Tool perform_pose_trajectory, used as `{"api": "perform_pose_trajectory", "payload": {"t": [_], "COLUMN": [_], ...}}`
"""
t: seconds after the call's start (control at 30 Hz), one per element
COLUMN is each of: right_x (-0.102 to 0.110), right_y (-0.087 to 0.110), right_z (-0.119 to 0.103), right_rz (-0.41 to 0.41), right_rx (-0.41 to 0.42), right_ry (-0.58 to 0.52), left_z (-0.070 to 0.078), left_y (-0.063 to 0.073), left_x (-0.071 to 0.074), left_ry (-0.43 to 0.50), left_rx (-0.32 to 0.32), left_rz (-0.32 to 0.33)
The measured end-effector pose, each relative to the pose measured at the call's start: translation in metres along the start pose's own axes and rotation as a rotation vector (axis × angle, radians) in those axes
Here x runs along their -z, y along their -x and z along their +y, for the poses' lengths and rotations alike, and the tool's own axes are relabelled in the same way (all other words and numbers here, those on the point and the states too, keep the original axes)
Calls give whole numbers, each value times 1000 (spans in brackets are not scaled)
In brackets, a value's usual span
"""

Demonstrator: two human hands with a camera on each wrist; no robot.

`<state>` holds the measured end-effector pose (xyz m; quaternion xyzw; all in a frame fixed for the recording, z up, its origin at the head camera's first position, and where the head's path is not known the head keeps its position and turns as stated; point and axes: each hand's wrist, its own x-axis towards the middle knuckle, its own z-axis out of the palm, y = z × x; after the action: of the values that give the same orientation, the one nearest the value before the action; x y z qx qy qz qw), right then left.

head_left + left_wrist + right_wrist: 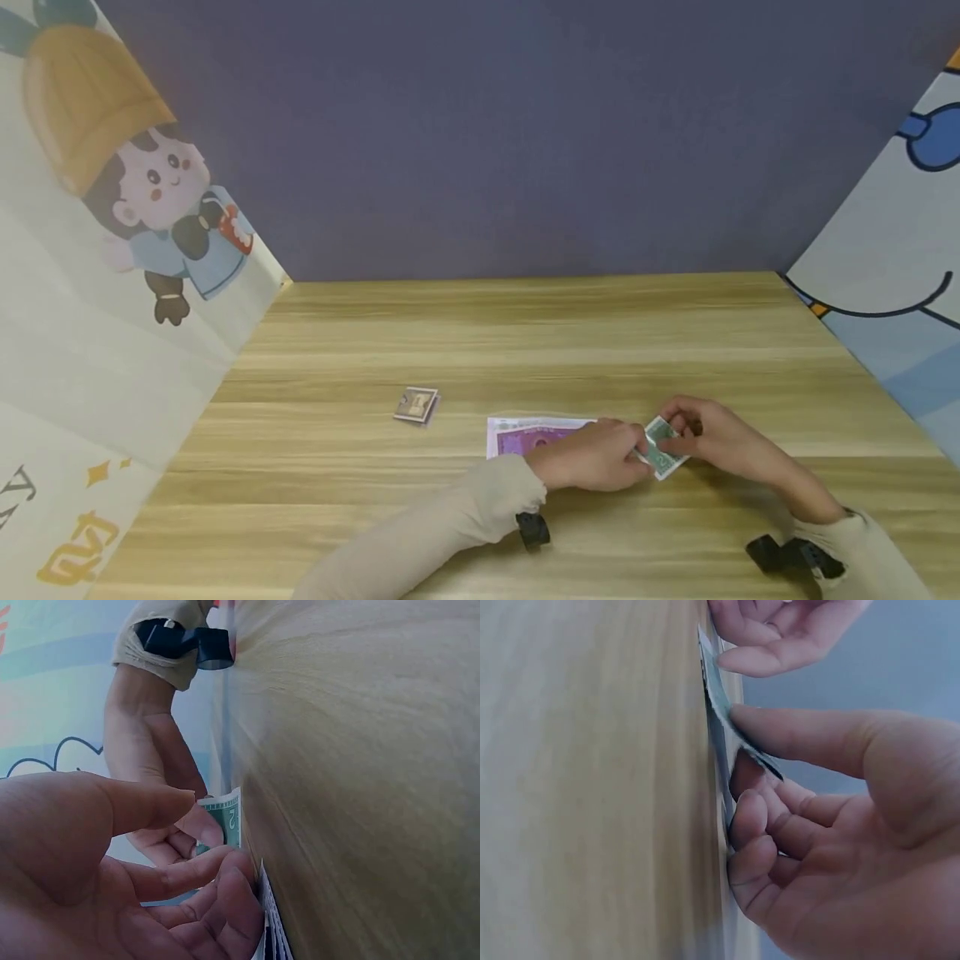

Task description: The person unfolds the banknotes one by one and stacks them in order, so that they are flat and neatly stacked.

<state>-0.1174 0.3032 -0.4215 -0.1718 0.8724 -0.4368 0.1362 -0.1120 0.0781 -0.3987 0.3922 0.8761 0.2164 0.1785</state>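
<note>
My right hand (723, 437) pinches a small, folded green banknote (662, 454) between thumb and fingers, low over the table. In the right wrist view its thumb (802, 735) presses on one face of the note, the fingers lying behind it. My left hand (600, 457) is at the note's left edge, its thumb (150, 804) standing apart from its bent fingers in the left wrist view. Beneath the left hand and partly covered by it lies a purple banknote (517, 442) with a white border, flat on the table.
Left of the hands, a small folded brownish note (417, 405) lies on the wooden table (315, 500). A dark blue panel (525, 142) rises behind the table, and printed cartoon panels stand on both sides. Each wrist wears a black camera mount.
</note>
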Motion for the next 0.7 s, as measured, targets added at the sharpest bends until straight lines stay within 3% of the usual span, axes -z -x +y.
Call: {"api": "perform_pose_trajectory", "payload": {"t": [0.23,0.43,0.7], "right_x": [0,4,6], "right_y": [2,3,5], "right_z": [-2,-1,-1], "right_rz": [-19,-39,-52], "right_rx": [-26,-12,-51], "right_ry": [-20,-50,-189], "left_z": [0,-1,-11], "left_y": [0,1,-1], "left_x": [-1,3,16], "left_ry": [-2,58,198], "left_rx": [27,18,27], "left_rz": [-6,-4,87]}}
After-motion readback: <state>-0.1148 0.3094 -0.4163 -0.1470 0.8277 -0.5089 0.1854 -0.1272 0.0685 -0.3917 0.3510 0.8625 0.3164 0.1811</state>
